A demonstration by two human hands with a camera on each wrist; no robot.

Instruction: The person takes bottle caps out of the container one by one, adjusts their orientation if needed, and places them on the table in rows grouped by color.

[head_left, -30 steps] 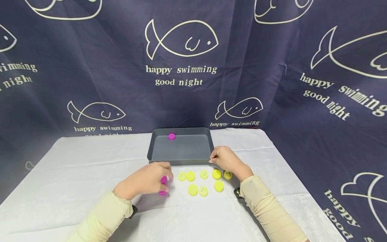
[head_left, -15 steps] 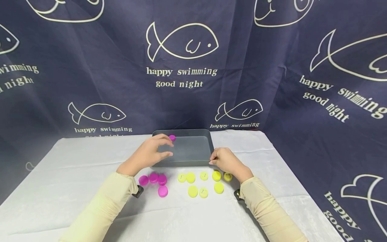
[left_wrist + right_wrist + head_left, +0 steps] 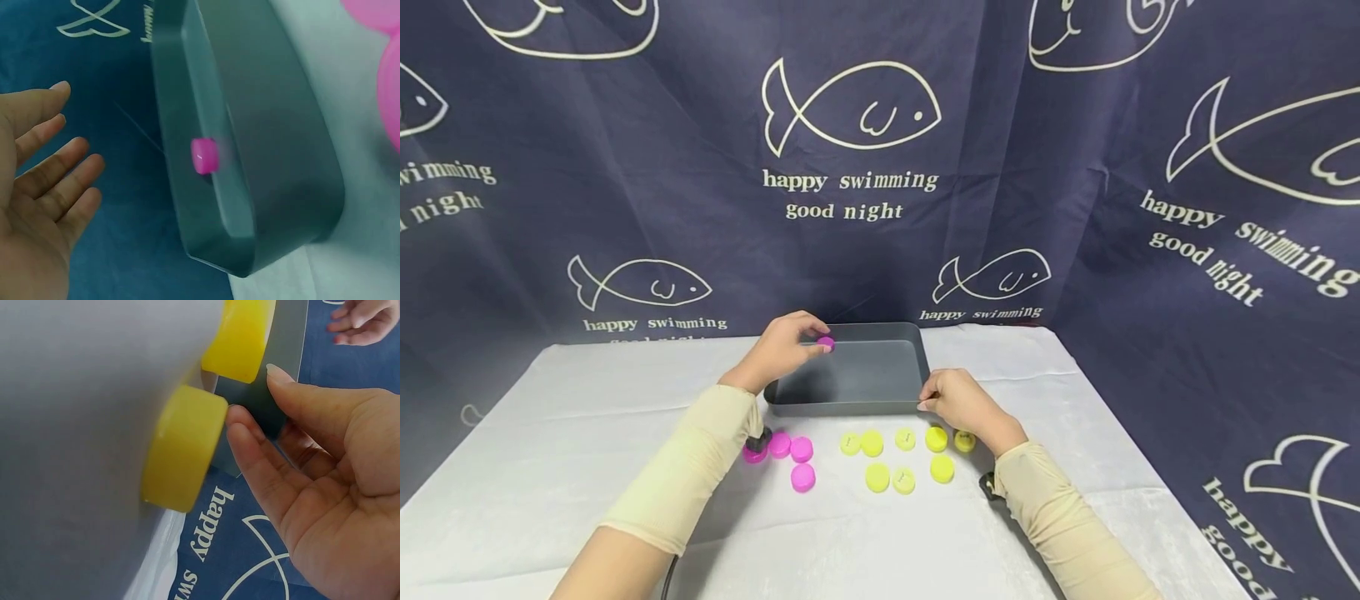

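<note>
A dark grey rectangular tray [image 3: 872, 371] stands at the back middle of the table, with one magenta bottle cap [image 3: 826, 342] inside near its far wall. Over the tray's left end is my left hand [image 3: 784, 346]; from the head its fingertips overlap that cap. The left wrist view shows the same hand [image 3: 47, 181] with spread fingers, apart from the cap [image 3: 204, 155]. My right hand [image 3: 958, 398] pinches the tray's front right corner between thumb and fingers. In the right wrist view, the right hand's [image 3: 331, 450] fingertips lie close beside a yellow cap [image 3: 185, 449].
Several magenta caps [image 3: 802, 477] lie in front of the tray at left, one partly covered by my left wrist device [image 3: 760, 440]. Several yellow caps [image 3: 877, 477] lie front and right, some printed. A dark blue fish-patterned cloth [image 3: 850, 250] hangs behind the white-covered table [image 3: 865, 550].
My left hand has gone from the magenta caps in front up and back over the tray, reaching the cap inside. The right hand has stayed at the tray's corner.
</note>
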